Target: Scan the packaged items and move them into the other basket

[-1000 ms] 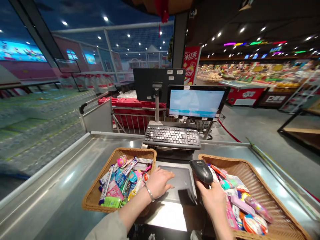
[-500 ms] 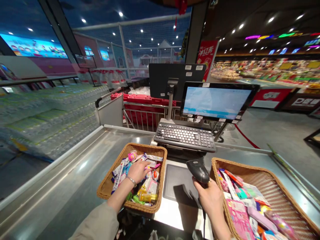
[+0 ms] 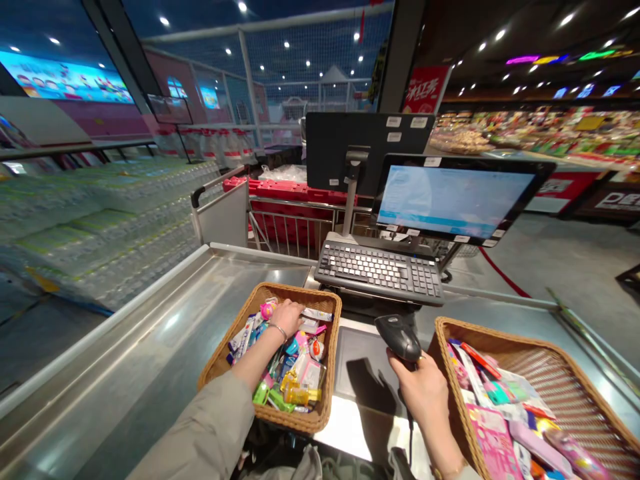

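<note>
My left hand (image 3: 288, 317), with a bracelet at the wrist, reaches into the left wicker basket (image 3: 331, 373). Its fingers curl down among small packaged goods, at the end of a slim white packet (image 3: 318, 314); whatever lies under the fingertips is hidden. Around it lie a pink wrapped item (image 3: 269, 308), a yellow bottle-like item (image 3: 300, 393) and a green pack (image 3: 278, 401). In my right hand (image 3: 425, 393) is a black barcode scanner (image 3: 399, 337), held by its handle above the counter, its head pointing up and left.
To the right stands another wicker basket (image 3: 545, 347) with several goods, including a pink pack (image 3: 493, 437). Behind the counter plate (image 3: 357, 360) are a keyboard (image 3: 380, 270) and a lit monitor (image 3: 450, 200). A metal counter (image 3: 150, 347) extends left; a cart (image 3: 290, 220) stands behind.
My left hand has moved farther toward the back of the left basket, its fingers now at the slim white packet. My right hand still holds the scanner. The view has shifted slightly.
</note>
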Demonstrator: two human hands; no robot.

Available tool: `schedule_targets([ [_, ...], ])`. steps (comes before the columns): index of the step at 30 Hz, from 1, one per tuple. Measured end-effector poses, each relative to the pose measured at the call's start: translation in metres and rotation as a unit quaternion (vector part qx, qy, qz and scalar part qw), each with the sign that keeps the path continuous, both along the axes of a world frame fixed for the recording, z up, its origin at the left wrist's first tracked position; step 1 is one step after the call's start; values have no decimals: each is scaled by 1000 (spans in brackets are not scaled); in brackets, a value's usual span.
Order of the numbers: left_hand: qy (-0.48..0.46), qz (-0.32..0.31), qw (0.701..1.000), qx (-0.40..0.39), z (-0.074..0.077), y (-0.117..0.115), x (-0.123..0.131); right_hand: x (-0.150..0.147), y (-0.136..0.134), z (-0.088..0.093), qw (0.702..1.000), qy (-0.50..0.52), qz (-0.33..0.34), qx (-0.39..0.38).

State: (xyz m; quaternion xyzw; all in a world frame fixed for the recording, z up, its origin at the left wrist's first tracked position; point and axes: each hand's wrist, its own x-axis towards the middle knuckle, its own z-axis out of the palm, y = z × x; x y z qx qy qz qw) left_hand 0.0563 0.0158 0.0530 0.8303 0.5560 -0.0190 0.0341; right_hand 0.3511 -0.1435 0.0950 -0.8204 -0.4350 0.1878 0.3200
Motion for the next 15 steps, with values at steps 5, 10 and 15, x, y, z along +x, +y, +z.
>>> schedule_targets([
  [5, 13, -41, 999, -4, -8, -10, 17, 3, 2, -2, 1000, -14, -10, -3],
  [10, 37, -17, 998, 38, -15, -22, 10, 7, 5, -4, 1000, -14, -11, -7],
  [15, 51, -41, 997, 46, -28, -19, 5, 4, 8, -1, 1000, -12, -12, -4],
])
